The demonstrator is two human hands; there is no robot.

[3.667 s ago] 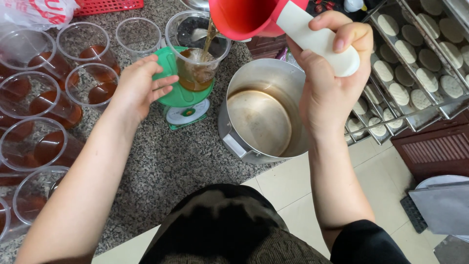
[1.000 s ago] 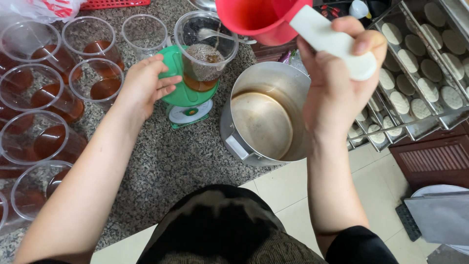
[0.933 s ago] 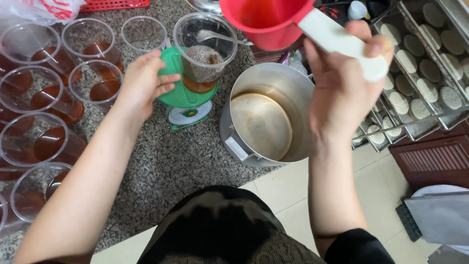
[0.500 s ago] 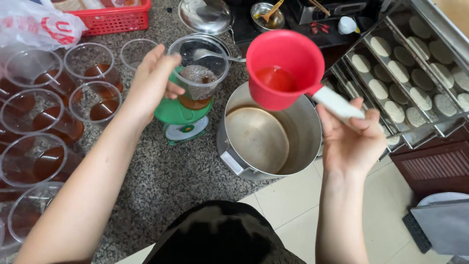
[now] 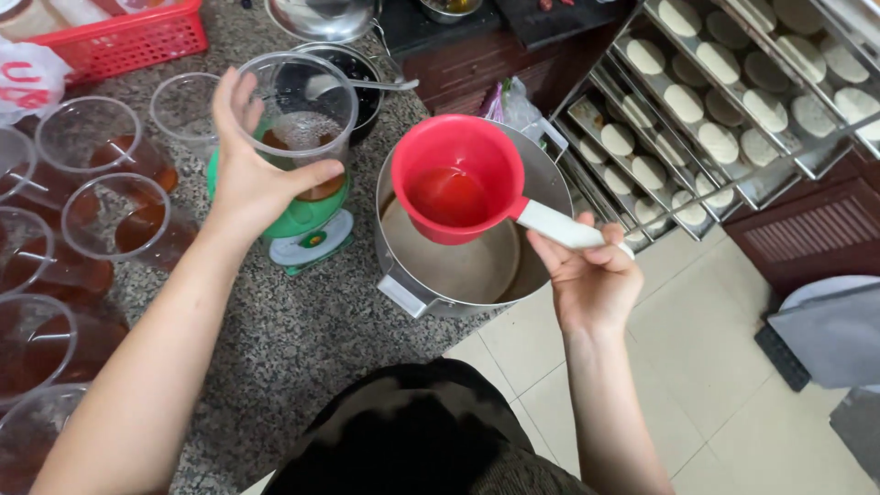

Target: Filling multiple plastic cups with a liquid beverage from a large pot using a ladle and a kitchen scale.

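My left hand (image 5: 247, 179) has its grip clamped round a clear plastic cup (image 5: 295, 124), thumb on the near side, fingers behind, holding it over the green scale (image 5: 307, 229) so the brown liquid in it stays level. My right hand (image 5: 587, 275) has its grip closed on the white handle of the red ladle (image 5: 456, 179), bowl upright over the steel pot (image 5: 458, 266) just below, so any drips land back in. Only a thin film of liquid shows in the ladle. Left of my left grip, filled cups (image 5: 101, 147) crowd the speckled bench (image 5: 275, 330). Right of my right grip, wire racks (image 5: 724, 101) of pale round cakes. Versus 0.5 s ago: ladle lower and nearer the pot, cup looks slightly lifted off the scale. At 1.0 s ago the ladle was tipped high above the cup.
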